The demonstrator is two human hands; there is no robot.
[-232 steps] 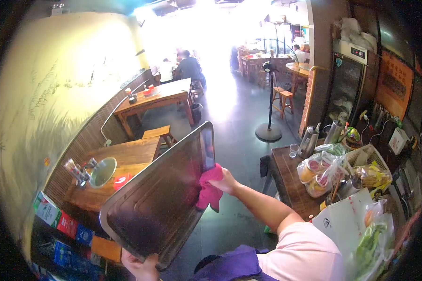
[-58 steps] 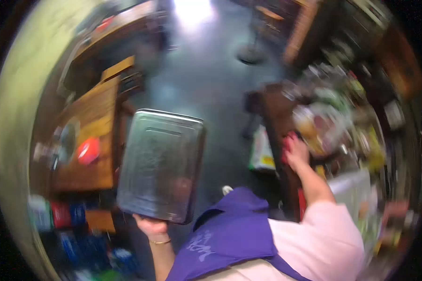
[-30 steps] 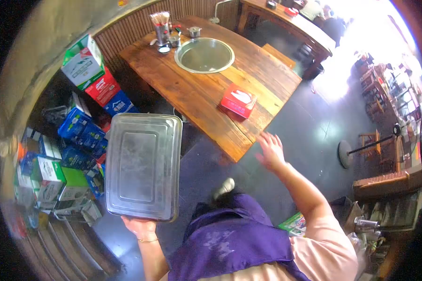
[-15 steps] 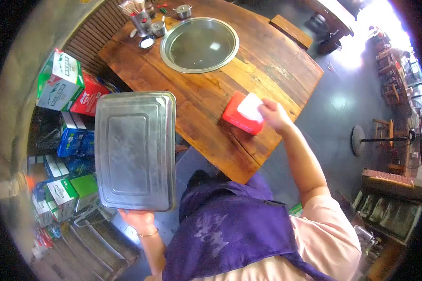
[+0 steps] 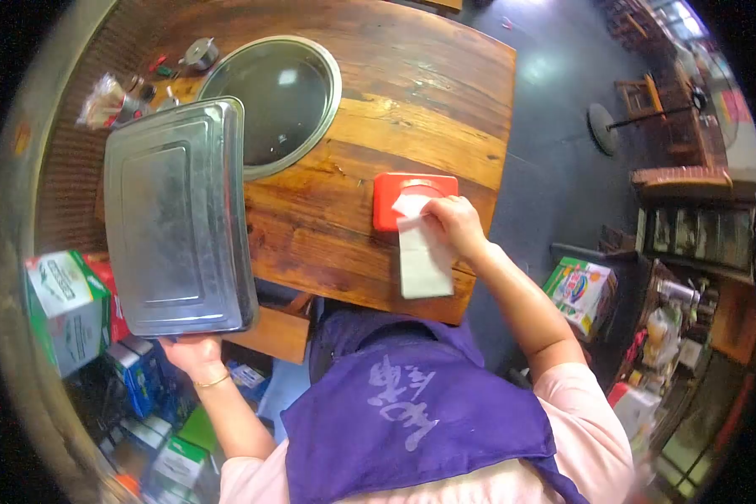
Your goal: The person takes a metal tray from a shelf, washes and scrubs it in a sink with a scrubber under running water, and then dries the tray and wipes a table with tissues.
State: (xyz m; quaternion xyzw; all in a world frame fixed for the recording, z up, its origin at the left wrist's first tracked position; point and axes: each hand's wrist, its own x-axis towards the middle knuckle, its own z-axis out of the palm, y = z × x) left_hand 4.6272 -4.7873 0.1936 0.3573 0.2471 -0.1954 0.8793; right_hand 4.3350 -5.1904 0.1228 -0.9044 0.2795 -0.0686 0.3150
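Observation:
My left hand [image 5: 195,355] grips the lower edge of a large rectangular grey tray [image 5: 172,223], which is tilted up at the left with its stepped, shiny face towards me. The fingers behind the tray are hidden. My right hand [image 5: 456,225] pinches a white paper napkin [image 5: 426,267] that hangs down in front of the red napkin box [image 5: 385,204]. More white paper shows in the box's oval opening. The box lies on the wooden table [image 5: 311,227], near its right side.
A round metal-rimmed pot [image 5: 334,109] is set into the table. A small lidded metal pot [image 5: 200,54] and a holder of wrapped chopsticks [image 5: 109,105] stand at the far left. Green and white cartons [image 5: 67,307] are stacked at left. A fan [image 5: 603,128] stands at right.
My right hand has drawn the napkin towards me, and it now hangs full length over the box's near edge. The view has turned; the tray now covers part of the pot's left side.

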